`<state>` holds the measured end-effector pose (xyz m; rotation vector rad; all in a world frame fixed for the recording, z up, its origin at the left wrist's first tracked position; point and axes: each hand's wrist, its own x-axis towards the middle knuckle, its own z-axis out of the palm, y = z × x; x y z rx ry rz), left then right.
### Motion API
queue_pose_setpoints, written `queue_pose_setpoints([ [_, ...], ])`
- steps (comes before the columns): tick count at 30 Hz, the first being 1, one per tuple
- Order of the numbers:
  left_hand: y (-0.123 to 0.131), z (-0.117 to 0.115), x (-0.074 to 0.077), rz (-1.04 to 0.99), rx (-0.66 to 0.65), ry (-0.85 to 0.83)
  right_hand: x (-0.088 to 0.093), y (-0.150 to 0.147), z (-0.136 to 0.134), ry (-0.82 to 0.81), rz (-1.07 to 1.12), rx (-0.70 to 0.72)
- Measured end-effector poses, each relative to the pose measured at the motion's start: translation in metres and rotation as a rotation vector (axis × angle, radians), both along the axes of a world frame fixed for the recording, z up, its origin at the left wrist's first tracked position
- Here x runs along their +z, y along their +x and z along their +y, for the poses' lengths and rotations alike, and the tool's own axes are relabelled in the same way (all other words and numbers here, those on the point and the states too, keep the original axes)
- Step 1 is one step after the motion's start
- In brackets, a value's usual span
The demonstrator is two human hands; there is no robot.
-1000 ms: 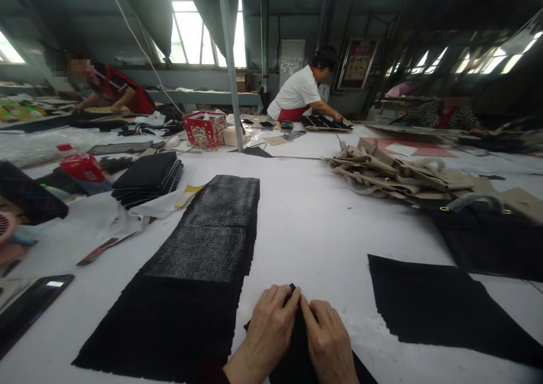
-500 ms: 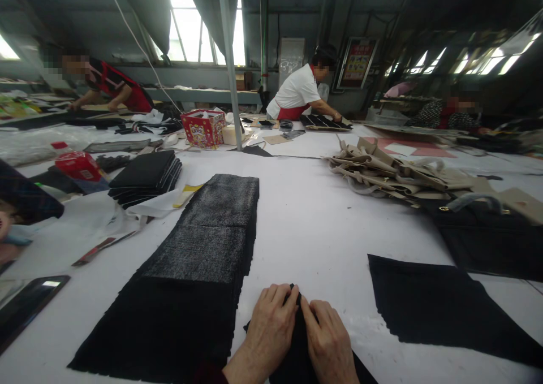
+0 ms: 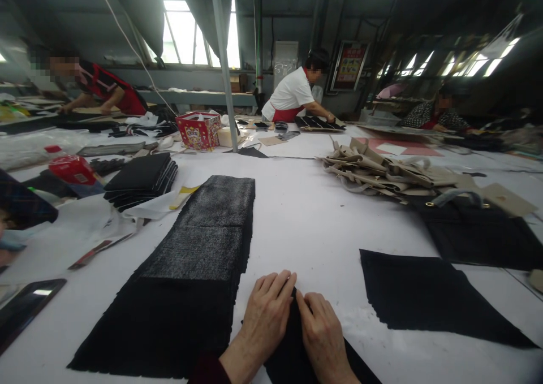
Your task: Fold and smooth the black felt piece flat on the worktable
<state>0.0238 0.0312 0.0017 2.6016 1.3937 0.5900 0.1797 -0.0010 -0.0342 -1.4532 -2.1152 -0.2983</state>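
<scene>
At the bottom middle, a narrow black fabric piece [image 3: 289,347] lies on the white table, partly under both hands. My left hand [image 3: 268,310] grips its far end, fingers bent together over the edge. Close by on the right, my right hand [image 3: 321,327] holds the same end between thumb and fingers; the grip itself is partly hidden. To the left rests a long stack of black fabric pieces [image 3: 169,316], its far half showing a greyish speckled surface [image 3: 207,225]. On the right, another black fabric piece [image 3: 419,293] lies flat by itself.
A black bag panel with a handle [image 3: 479,231] and a heap of beige pieces [image 3: 377,172] lie at the right. Folded black pieces [image 3: 139,177], a red bottle [image 3: 74,172] and a phone [image 3: 29,310] are at the left. A metal pole [image 3: 224,67] rises beyond. Several co-workers sit or stand around.
My left hand has shifted slightly forward over the far end of the narrow fabric, its fingers now reaching past it. The right hand stays beside it. The view has turned slightly right.
</scene>
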Motion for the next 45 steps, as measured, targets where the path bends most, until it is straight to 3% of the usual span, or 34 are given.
queue_pose_setpoints([
  [10, -0.003, 0.004, 0.001, 0.191, -0.117, 0.058, 0.008, 0.006, 0.001, -0.012, 0.06, -0.002],
  [28, 0.002, 0.001, 0.01, 0.35, -0.209, 0.089, 0.005, 0.024, -0.024, -0.03, 0.039, -0.028],
  [45, 0.012, -0.005, 0.001, 0.55, -0.312, 0.235, 0.004, 0.045, -0.05, -0.045, 0.041, -0.041],
])
